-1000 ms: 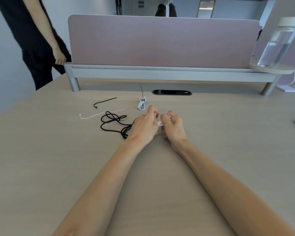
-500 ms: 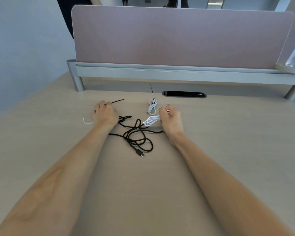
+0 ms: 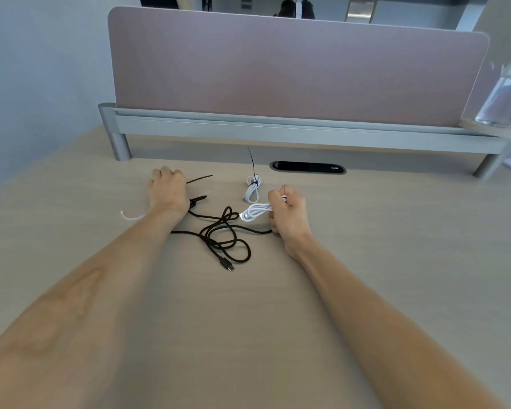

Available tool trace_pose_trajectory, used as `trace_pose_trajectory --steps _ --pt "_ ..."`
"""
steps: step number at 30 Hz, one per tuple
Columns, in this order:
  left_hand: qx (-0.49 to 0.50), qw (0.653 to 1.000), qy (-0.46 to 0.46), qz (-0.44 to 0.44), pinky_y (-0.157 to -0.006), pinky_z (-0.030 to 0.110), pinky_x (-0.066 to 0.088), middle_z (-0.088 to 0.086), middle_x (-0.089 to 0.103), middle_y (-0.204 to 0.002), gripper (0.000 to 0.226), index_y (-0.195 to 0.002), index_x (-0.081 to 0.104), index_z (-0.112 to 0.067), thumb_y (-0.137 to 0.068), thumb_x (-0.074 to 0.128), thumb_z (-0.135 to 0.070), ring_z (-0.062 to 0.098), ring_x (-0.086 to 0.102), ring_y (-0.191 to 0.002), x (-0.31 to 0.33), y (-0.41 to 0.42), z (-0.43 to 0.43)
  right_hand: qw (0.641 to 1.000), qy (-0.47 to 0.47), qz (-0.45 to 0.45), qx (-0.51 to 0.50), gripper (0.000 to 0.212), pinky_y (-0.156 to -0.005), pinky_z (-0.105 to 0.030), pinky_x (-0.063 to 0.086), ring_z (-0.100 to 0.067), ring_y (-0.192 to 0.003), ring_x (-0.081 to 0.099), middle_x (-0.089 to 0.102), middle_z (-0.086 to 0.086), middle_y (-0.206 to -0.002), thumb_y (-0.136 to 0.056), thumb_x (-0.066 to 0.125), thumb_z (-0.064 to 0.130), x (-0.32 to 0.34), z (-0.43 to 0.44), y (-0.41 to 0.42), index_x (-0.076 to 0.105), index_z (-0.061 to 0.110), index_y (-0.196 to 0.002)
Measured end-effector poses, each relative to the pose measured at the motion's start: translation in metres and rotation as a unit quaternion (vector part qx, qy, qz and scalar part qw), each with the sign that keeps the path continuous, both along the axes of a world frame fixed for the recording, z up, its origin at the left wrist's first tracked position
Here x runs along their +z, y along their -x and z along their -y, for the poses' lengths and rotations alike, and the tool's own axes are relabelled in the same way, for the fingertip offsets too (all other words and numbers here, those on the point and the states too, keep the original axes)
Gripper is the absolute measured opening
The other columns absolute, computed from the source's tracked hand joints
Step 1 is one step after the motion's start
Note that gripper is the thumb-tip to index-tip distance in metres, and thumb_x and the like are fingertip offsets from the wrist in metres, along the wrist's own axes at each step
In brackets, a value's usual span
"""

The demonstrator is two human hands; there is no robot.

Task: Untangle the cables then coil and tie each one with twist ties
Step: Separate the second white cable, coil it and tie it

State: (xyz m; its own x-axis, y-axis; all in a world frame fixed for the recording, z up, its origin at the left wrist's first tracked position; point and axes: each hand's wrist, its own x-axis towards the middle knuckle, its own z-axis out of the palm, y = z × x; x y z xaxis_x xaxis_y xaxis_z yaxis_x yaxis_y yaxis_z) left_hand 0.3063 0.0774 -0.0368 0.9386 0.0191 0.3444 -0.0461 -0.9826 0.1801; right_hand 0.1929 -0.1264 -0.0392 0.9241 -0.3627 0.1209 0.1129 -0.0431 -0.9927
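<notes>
The small white coiled cable [image 3: 255,212] is bunched in the right grip [image 3: 288,212], fingers curled tight round its loops just above the pale wooden tabletop [image 3: 366,261]. No tie binds it yet. The left grip [image 3: 168,191] lies fist-like over the near end of the thin black twist tie [image 3: 199,180]; whether it has pinched the tie I cannot tell. The loose black cable [image 3: 224,240] sprawls between the two. If the right fingers slacken, the loops would likely spring open. Dragging the tie across could snag the black cable beside it.
</notes>
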Motion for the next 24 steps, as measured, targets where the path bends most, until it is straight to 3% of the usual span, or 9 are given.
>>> trace_pose_trajectory --steps 6,9,11,18,24 --pt "-0.099 0.977 0.064 0.177 -0.078 0.05 0.041 0.018 0.047 -0.114 0.041 -0.11 0.055 -0.011 -0.078 0.047 0.015 0.038 0.048 -0.1 0.024 0.019 0.004 0.994 -0.105 0.008 -0.021 0.029 -0.039 -0.017 0.015 -0.01 -0.04 0.018 0.026 0.008 -0.043 -0.089 0.042 0.004 0.006 0.001 0.005 0.028 0.019 -0.068" --pt "-0.165 0.951 0.124 0.229 -0.064 0.037 0.039 0.007 0.046 -0.115 0.048 -0.112 0.054 -0.016 -0.077 0.045 0.015 0.026 0.049 -0.086 0.04 0.036 0.009 0.989 -0.144 0.013 -0.033 0.03 -0.038 -0.017 0.016 -0.009 -0.039 0.017 0.025 0.01 -0.042 -0.09 0.041 0.004 0.008 0.001 0.013 0.027 0.019 -0.069" --pt "-0.21 0.935 0.175 0.228 -0.064 0.031 0.035 0.0 0.045 -0.109 0.044 -0.114 0.055 -0.018 -0.083 0.044 0.011 0.017 0.045 -0.078 0.042 0.051 0.016 0.987 -0.153 0.013 -0.034 0.03 -0.038 -0.017 0.016 -0.008 -0.038 0.016 0.025 0.009 -0.042 -0.09 0.041 0.004 0.009 0.001 0.019 0.026 0.019 -0.069" --pt "-0.303 0.907 0.189 0.222 -0.078 0.03 0.041 0.006 0.057 -0.102 0.05 -0.109 0.061 -0.013 -0.077 0.041 0.019 0.02 0.051 -0.093 0.015 0.101 0.042 0.985 -0.166 0.009 -0.049 0.031 -0.04 -0.017 0.014 -0.009 -0.039 0.016 0.024 0.009 -0.043 -0.089 0.042 0.004 0.007 0.014 0.043 0.026 0.02 -0.068" --pt "-0.246 0.919 0.306 0.044 -0.075 0.024 0.04 0.002 0.071 -0.094 0.022 -0.1 0.063 -0.013 -0.097 0.044 -0.002 0.016 0.059 -0.09 -0.009 0.148 0.055 0.991 -0.131 -0.002 -0.031 0.034 -0.042 -0.017 0.011 -0.01 -0.04 0.014 0.019 0.005 -0.049 -0.09 0.042 0.004 0.004 0.033 0.079 0.024 0.022 -0.067"
